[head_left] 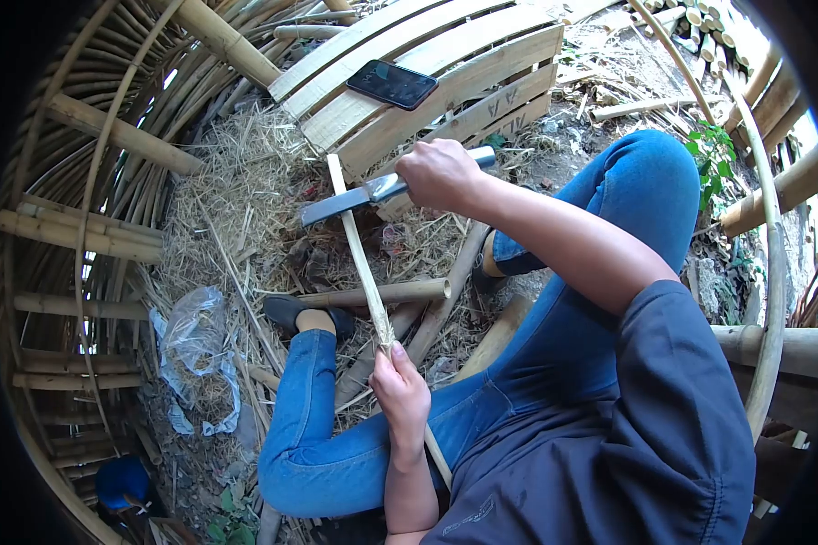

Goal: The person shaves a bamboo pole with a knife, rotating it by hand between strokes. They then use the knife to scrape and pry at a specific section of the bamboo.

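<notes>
A: Where's the bamboo strip [363, 272]?
B: Slanting through the left hand [402, 386]. Thumb lies along it, other fingers curl round below; it's pinched there. Far end sticks out well past the fingertips, near end runs back to the thigh.
A: Right hand [438, 173]?
B: Fist wrapped tight on the handle of a large metal knife [377, 188], fingers pressed together. Handle butt pokes out past the fist. Blade crosses the strip near its far end; can't tell if it bites in.
A: Surface, room?
B: Straw-littered ground [245, 154], person seated low. Bamboo-pole wall [123, 136] curves up at left. Slatted wooden crate [518, 56] ahead, smartphone [393, 84] flat on top. Clear plastic bag [200, 336] crumpled on the ground at left. Thick bamboo pole [418, 291] lies under the strip's line, near the feet.
A: Counts?
B: 1 strip in hand, 1 knife, 1 phone, 1 crate, 1 clear bag, 2 dark shoes [286, 312]. Wall poles: many, too overlapped to count.
</notes>
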`<action>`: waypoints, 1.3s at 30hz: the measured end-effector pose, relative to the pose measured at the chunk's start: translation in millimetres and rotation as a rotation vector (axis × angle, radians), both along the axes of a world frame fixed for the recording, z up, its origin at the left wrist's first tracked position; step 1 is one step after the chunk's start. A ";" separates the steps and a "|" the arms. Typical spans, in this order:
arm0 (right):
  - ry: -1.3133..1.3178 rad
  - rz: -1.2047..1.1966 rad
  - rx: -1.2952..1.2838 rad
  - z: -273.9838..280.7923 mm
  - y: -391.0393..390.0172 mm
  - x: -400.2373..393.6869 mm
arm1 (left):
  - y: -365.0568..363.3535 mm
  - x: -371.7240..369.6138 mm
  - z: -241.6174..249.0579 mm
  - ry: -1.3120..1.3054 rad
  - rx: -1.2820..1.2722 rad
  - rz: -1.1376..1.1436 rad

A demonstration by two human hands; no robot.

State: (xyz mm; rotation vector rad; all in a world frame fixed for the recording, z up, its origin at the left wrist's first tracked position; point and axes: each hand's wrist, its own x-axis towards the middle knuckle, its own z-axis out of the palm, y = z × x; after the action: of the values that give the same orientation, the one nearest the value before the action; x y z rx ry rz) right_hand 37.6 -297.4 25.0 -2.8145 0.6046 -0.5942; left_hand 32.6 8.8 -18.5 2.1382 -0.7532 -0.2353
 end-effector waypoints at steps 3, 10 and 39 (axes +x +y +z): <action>-0.018 -0.004 0.029 -4.7 4.0 2.7 | -0.7 -2.8 7.8 -0.038 -0.013 0.011; -0.057 -0.172 -0.011 13.8 -16.2 -1.6 | 2.2 -5.3 9.8 0.033 -0.023 -0.017; -0.064 -0.071 0.054 7.7 -11.9 0.8 | 7.3 -3.5 7.3 0.529 -0.207 -0.081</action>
State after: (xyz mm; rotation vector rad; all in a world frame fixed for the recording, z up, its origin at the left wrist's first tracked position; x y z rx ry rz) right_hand 38.4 -309.2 32.8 -2.7219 0.7003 -0.6678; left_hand 29.1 16.1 -11.3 1.7384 -0.5242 -0.7031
